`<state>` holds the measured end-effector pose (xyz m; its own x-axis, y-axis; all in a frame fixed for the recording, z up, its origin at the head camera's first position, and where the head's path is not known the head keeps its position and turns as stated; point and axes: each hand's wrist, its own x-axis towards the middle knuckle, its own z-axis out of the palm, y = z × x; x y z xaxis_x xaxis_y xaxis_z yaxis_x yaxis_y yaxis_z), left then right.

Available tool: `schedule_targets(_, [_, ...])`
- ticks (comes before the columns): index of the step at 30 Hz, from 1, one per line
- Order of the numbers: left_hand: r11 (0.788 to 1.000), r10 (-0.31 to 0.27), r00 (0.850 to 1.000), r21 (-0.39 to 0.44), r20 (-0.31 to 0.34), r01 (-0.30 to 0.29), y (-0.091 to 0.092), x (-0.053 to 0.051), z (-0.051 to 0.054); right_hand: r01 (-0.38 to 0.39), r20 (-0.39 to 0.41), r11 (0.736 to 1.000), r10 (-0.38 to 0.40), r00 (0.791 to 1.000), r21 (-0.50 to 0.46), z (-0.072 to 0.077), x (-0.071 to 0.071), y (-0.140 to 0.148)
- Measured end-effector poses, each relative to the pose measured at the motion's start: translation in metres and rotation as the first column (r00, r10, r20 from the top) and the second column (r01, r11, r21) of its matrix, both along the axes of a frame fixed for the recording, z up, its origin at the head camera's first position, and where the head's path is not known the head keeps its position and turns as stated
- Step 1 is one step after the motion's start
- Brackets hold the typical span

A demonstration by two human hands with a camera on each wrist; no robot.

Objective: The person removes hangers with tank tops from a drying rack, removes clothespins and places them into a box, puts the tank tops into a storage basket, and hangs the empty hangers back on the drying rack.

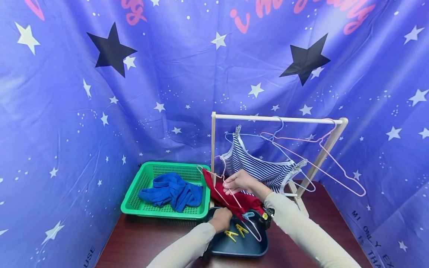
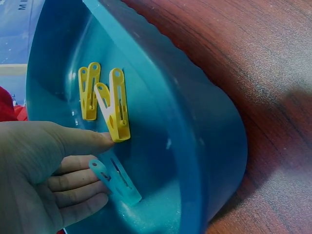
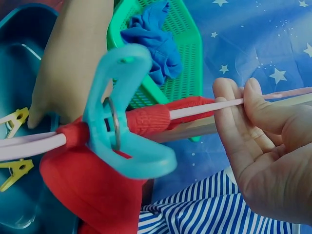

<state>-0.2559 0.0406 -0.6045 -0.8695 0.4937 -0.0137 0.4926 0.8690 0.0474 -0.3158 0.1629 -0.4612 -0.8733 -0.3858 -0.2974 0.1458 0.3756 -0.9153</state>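
My right hand [image 1: 244, 181] pinches a pink hanger [image 3: 195, 111] between thumb and fingers. From that hanger hangs a red garment [image 1: 246, 200], with a light-blue clothespin [image 3: 139, 163] clipped over the cloth and wire. My left hand [image 1: 222, 219] reaches down into a dark blue-green tub [image 1: 241, 250]. In the left wrist view its fingers are extended, touching or very near a loose light-blue clothespin [image 2: 119, 181]. The thumb tip lies by the foot of a yellow clothespin [image 2: 117, 107]. Another yellow clothespin [image 2: 88, 92] rests beside it in the tub.
Left of the tub, a green basket [image 1: 130, 197] holds a blue cloth [image 1: 171, 191]. Behind stands a wooden rack [image 1: 248, 117]. A striped garment [image 1: 261, 163] hangs there on a blue hanger [image 1: 279, 128], clipped by grey clothespins [image 1: 238, 129]. A bare pink hanger [image 1: 345, 173] hangs at right.
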Motion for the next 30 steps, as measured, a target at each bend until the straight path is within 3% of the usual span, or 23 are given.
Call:
schedule_targets(8, [1.000,-0.017,0.999,-0.008,-0.031,0.017,-0.001,0.000,-0.002,0.009,0.024,1.000,-0.009,1.000,0.010,0.001,0.000,0.002])
schedule_targets(18, [1.000,-0.029,0.999,-0.010,0.020,0.030,-0.002,0.000,0.002,-0.009,0.014,1.000,0.009,1.000,0.019,-0.001,-0.001,0.005])
schedule_targets(23, [0.998,-0.062,0.998,0.019,0.006,0.062,-0.005,0.001,0.016,-0.017,0.006,1.000,0.017,1.000,0.018,-0.001,-0.001,0.005])
schedule_targets(30, [0.978,-0.107,0.992,0.175,-0.060,0.116,-0.021,0.004,0.051,-0.011,-0.004,1.000,0.011,1.000,0.011,0.000,-0.003,0.005])
